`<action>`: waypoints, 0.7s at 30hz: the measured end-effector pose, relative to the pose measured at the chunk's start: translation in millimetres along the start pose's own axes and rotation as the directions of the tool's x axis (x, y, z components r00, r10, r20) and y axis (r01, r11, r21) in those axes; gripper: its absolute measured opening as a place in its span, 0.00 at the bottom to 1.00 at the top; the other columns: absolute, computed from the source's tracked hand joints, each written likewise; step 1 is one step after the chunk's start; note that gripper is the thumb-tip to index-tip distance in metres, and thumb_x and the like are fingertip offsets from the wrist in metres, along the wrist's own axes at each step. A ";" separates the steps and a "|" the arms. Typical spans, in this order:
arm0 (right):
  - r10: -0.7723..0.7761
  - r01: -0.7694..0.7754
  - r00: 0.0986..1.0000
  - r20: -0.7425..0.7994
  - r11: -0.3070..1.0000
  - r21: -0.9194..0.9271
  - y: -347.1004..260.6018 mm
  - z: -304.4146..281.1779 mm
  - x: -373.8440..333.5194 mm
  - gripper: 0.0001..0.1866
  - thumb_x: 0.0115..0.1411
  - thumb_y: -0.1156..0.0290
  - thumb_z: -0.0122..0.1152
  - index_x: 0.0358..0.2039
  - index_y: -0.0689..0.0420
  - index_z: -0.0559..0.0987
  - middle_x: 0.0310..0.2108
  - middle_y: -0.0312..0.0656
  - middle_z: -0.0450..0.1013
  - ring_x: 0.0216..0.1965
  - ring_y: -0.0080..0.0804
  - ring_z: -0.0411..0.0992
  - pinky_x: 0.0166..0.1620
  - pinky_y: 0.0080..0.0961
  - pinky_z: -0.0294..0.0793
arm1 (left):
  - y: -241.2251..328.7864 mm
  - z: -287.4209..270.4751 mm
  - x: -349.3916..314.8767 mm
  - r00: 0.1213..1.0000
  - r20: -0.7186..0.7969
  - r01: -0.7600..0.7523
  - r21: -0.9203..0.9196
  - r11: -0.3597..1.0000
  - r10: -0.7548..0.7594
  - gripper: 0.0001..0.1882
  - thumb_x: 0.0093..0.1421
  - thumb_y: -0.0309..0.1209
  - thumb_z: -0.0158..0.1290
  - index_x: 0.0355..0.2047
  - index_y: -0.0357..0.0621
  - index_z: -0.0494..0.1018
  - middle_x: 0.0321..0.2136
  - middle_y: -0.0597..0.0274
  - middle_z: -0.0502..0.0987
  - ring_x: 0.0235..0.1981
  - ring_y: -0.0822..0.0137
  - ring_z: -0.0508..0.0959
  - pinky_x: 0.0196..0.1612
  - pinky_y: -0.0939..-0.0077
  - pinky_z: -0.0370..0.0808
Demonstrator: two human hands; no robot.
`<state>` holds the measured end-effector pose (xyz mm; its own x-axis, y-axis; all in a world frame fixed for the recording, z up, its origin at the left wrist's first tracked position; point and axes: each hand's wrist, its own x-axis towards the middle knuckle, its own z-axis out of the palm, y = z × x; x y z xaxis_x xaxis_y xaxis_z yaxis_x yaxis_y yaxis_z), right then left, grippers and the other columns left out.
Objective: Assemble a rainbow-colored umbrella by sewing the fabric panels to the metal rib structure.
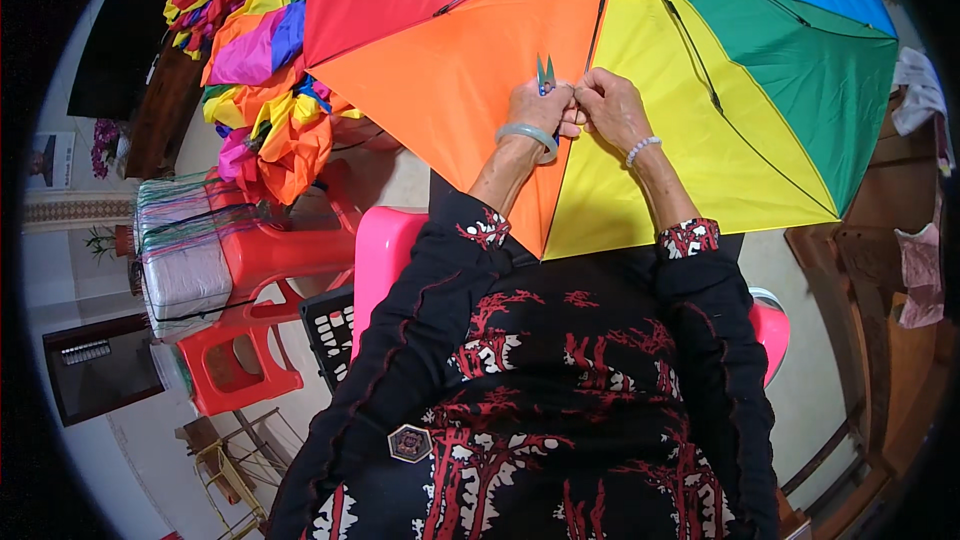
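Observation:
An open umbrella point(690, 170) with red, orange, yellow, green and blue panels spreads over my lap, its dark ribs showing. Both hands meet at the thin rib point(601, 15) along the seam between the orange and yellow panels. My left hand point(538, 110), with a pale bangle at the wrist, is closed around thread snips point(545, 77) whose blades point away from me. Thumb and fingers of my right hand point(616, 112) are pinched together right beside the left fingertips, above the seam. Whatever sits between them is too small to make out.
Colourful folded fabric point(265, 90) is heaped at the far left. Nearby, red plastic stools point(240, 360) stand by a wrapped white bundle point(185, 250) with coloured cords on top. A black perforated crate point(330, 335) is beside the pink chair point(385, 250). Wooden furniture point(890, 340) lines the right.

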<state>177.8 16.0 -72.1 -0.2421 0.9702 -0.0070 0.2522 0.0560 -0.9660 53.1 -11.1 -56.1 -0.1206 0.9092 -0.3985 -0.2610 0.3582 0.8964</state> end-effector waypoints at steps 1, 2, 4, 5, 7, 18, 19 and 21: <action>-0.005 0.005 1.000 -0.005 1.000 -0.014 -0.7 -0.2 -0.1 0.08 0.54 0.72 0.53 0.22 0.63 0.72 0.17 0.43 0.69 0.16 0.28 0.68 0.20 0.24 0.68 | 0.5 0.3 -0.1 1.000 0.001 -0.001 0.000 1.000 0.001 0.05 0.55 0.25 0.49 0.29 0.35 0.68 0.21 0.58 0.72 0.20 0.66 0.77 0.18 0.78 0.75; -0.006 0.006 1.000 -0.006 1.000 -0.014 1.0 0.3 0.4 0.08 0.54 0.72 0.53 0.22 0.63 0.72 0.17 0.43 0.69 0.16 0.28 0.68 0.20 0.24 0.68 | 1.0 0.5 -0.1 1.000 0.005 0.000 0.025 1.000 0.000 0.05 0.55 0.25 0.49 0.29 0.35 0.68 0.21 0.58 0.72 0.20 0.66 0.77 0.18 0.78 0.74; -0.129 0.120 0.988 -0.087 0.988 -0.099 8.1 3.4 1.9 0.07 0.53 0.73 0.53 0.22 0.63 0.72 0.19 0.45 0.70 0.19 0.33 0.69 0.22 0.27 0.69 | 2.0 1.1 -0.3 1.000 0.012 0.002 0.074 0.997 -0.003 0.05 0.55 0.25 0.49 0.29 0.35 0.68 0.22 0.59 0.73 0.20 0.67 0.77 0.18 0.79 0.74; -0.191 0.173 0.974 -0.123 0.974 -0.145 10.2 3.7 2.5 0.07 0.53 0.73 0.53 0.23 0.63 0.72 0.21 0.46 0.70 0.20 0.35 0.70 0.23 0.28 0.69 | 2.3 1.5 -0.4 1.000 0.014 0.001 0.073 0.997 -0.002 0.05 0.55 0.25 0.49 0.29 0.35 0.68 0.22 0.59 0.73 0.20 0.67 0.77 0.18 0.79 0.74; -0.161 0.148 0.980 -0.114 0.982 -0.119 8.3 4.2 2.0 0.06 0.53 0.73 0.53 0.23 0.63 0.72 0.21 0.47 0.70 0.21 0.37 0.70 0.25 0.30 0.69 | 3.1 1.0 -1.4 1.000 0.007 0.020 0.053 0.998 -0.020 0.05 0.55 0.25 0.49 0.29 0.35 0.68 0.22 0.59 0.73 0.20 0.67 0.76 0.18 0.79 0.74; -0.176 0.163 0.981 -0.087 0.977 -0.140 6.1 3.3 1.5 0.06 0.51 0.73 0.54 0.23 0.62 0.72 0.22 0.50 0.70 0.25 0.45 0.70 0.29 0.34 0.68 | 2.6 2.9 -3.8 0.999 -0.022 -0.034 0.040 0.999 0.035 0.06 0.55 0.27 0.50 0.30 0.36 0.68 0.22 0.59 0.73 0.20 0.69 0.76 0.17 0.81 0.73; -0.179 0.165 0.980 -0.088 0.976 -0.144 6.5 3.6 1.7 0.06 0.51 0.73 0.54 0.23 0.62 0.72 0.22 0.50 0.70 0.25 0.45 0.70 0.29 0.34 0.68 | 2.3 2.8 -3.5 0.999 -0.021 -0.034 0.042 0.999 0.035 0.06 0.55 0.27 0.50 0.30 0.35 0.68 0.22 0.59 0.73 0.20 0.69 0.76 0.17 0.81 0.73; -0.184 0.169 0.979 -0.090 0.974 -0.153 6.9 4.1 1.8 0.06 0.51 0.73 0.54 0.22 0.62 0.72 0.22 0.50 0.70 0.25 0.45 0.70 0.29 0.34 0.68 | 2.3 2.7 -3.4 0.999 -0.021 -0.034 0.043 0.998 0.035 0.06 0.55 0.27 0.50 0.30 0.35 0.68 0.22 0.59 0.73 0.20 0.69 0.76 0.18 0.81 0.73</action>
<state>175.3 17.1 -79.8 -0.1994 0.9604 0.1945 0.3481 0.2549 -0.9021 55.5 -12.8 -52.1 -0.1494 0.9165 -0.3710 -0.2151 0.3361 0.9169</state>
